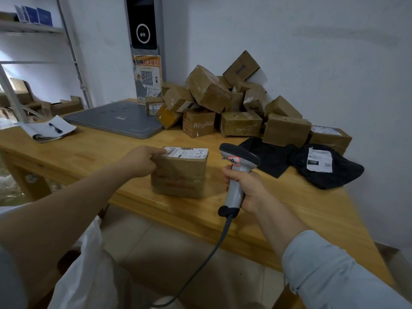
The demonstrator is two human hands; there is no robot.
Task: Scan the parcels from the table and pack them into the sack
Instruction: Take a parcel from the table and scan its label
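Cardboard parcel [179, 172]: on wooden tabletop [89, 150], label upward.
Left grip [139, 160]: fingers curled on parcel's top-left edge.
Right grip [247, 188]: wrapped round grey barcode scanner [240, 155] handle.

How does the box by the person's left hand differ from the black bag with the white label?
The cardboard box is brown, stiff and square-edged; the black bag is soft and crumpled. The box stands near the front edge of the table, held by the left hand; the bag lies untouched farther right. Both carry a white shipping label.
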